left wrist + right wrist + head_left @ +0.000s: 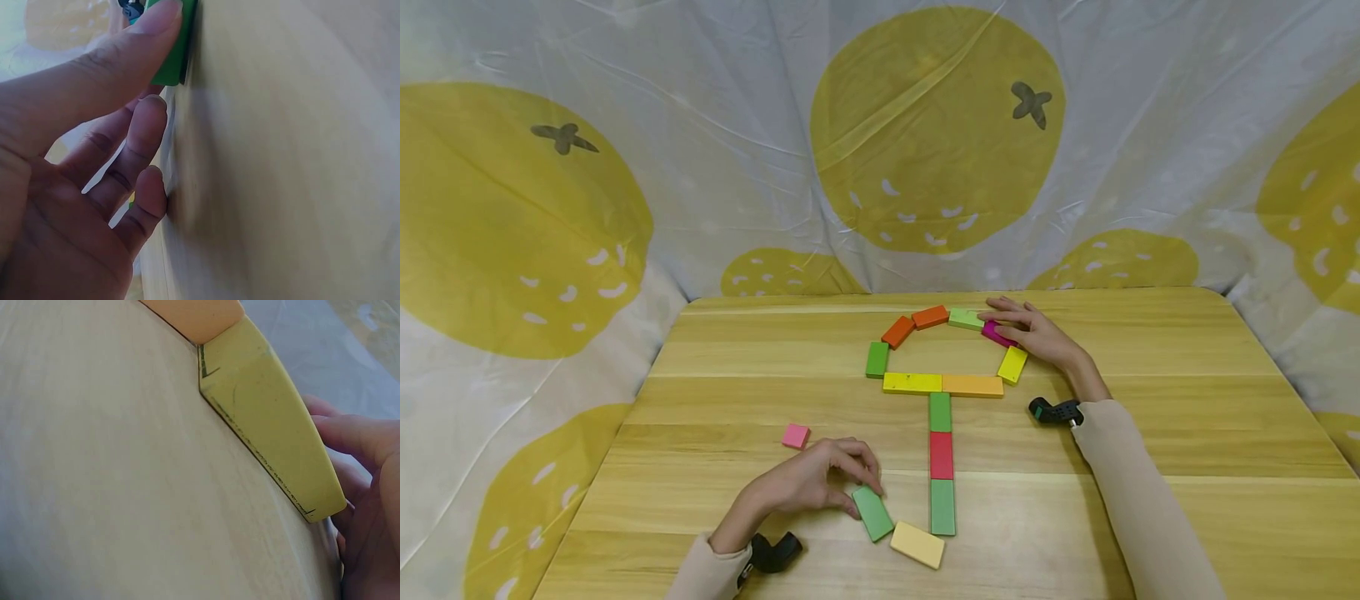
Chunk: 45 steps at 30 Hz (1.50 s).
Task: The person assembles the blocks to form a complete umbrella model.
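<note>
My left hand (808,479) pinches a green block (872,514) between thumb and fingertips, low over or on the table; the left wrist view shows the thumb across its face. A cream block (917,545) lies close to its near end. At the back, my right hand (1037,333) has thumb and index finger about a magenta block (997,334), partly hidden beneath them. That block sits in an arch between a light green block (964,318) and a yellow block (1012,365). In the right wrist view, fingers show behind the yellow block (269,419).
Along the arch's left are two orange blocks (930,317) and a green one (877,359). A long yellow block (912,382) and a light orange one (972,385) form its base. Below runs a green-red-green column (941,456). A pink block (795,436) lies left on the wooden table (722,358).
</note>
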Tool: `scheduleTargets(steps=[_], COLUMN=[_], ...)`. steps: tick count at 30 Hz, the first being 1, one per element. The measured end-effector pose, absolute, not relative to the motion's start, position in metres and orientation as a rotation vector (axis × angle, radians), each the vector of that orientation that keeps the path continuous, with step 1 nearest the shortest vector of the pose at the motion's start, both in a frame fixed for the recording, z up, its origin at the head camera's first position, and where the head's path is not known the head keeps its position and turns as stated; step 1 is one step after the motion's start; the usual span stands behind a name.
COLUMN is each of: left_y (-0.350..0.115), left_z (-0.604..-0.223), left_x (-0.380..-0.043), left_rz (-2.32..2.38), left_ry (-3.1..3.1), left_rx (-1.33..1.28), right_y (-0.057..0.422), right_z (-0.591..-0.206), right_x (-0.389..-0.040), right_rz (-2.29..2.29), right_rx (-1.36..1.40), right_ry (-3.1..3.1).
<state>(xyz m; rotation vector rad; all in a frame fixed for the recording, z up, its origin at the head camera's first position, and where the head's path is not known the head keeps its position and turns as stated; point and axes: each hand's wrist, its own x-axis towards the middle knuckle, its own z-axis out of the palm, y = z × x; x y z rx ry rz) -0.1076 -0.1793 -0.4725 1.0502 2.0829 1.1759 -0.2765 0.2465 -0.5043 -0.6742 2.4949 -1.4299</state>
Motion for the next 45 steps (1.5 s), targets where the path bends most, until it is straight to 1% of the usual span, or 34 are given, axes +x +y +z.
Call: scheduleTargets(steps=[35,40,45], left_y=[-0.181,-0.188,-0.204], left_z=[-0.471,-0.466,-0.462], left_x=[-0.106,-0.105,-0.11], left_rz=[1.153,1.159,1.242], left_ry=[2.098,2.185,2.459], left_rx=[1.075,1.053,0.997], right_y=[0.247,0.247,0.247], right_z=[-0.507,-0.507,-0.506], right_x=[-0.276,-0.277,-0.277], right_rz=[-1.428,-1.425,-1.43], right_rx=[-0.681,-0.685,-0.691], right_ry=[2.491,2.495,2.496])
